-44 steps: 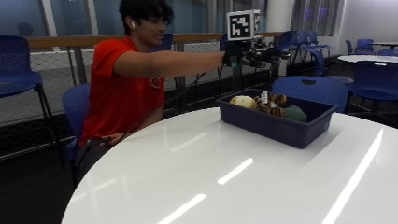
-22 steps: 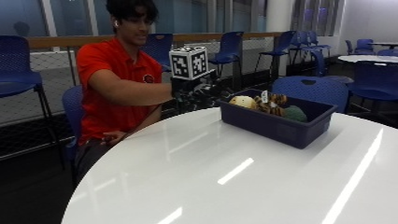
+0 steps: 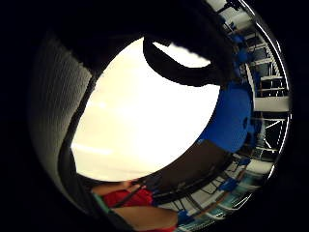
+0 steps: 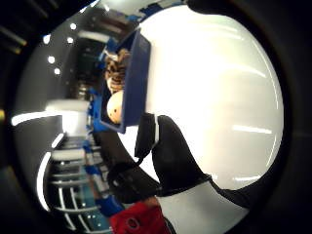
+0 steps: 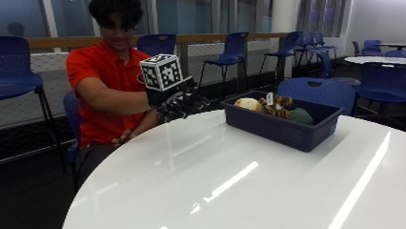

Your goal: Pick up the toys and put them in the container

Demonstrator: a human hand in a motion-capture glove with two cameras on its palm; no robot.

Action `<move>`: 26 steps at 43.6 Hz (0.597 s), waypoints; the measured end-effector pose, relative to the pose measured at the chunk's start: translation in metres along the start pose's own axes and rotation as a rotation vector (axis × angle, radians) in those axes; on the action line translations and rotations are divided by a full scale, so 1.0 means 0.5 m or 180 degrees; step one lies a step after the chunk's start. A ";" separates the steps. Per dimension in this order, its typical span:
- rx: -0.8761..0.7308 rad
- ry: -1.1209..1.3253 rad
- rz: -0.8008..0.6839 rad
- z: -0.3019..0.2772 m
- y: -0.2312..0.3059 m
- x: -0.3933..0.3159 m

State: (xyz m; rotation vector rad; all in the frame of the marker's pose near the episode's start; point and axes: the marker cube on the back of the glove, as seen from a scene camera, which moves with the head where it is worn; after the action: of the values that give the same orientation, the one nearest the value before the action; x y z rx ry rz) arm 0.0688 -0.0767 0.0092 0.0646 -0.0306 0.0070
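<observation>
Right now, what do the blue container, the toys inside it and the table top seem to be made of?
Container: likely rigid plastic, matte, with straight moulded walls. Toys: apparently soft plush, rounded and fuzzy. Table top: glossy white, perhaps laminate; it mirrors ceiling lights.

Outside view: we face the person across the white table [image 5: 254, 181] | Palm views: we look from close above it | Shared: tabletop; thumb-side also catches the blue container [image 4: 134, 78].

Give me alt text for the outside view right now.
A seated person's gloved right hand hovers above the white round table, holding nothing, short of a blue container holding three toys. Blue chairs stand behind.
</observation>
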 end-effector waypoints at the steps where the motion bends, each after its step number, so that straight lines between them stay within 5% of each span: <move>1: 0.0000 -0.0007 0.0011 0.000 0.001 0.005; 26: -0.0018 -0.0200 0.0156 0.028 0.004 0.048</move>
State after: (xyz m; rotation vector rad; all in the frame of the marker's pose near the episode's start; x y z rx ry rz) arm 0.0923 -0.0755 0.0243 0.0584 -0.0950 0.0538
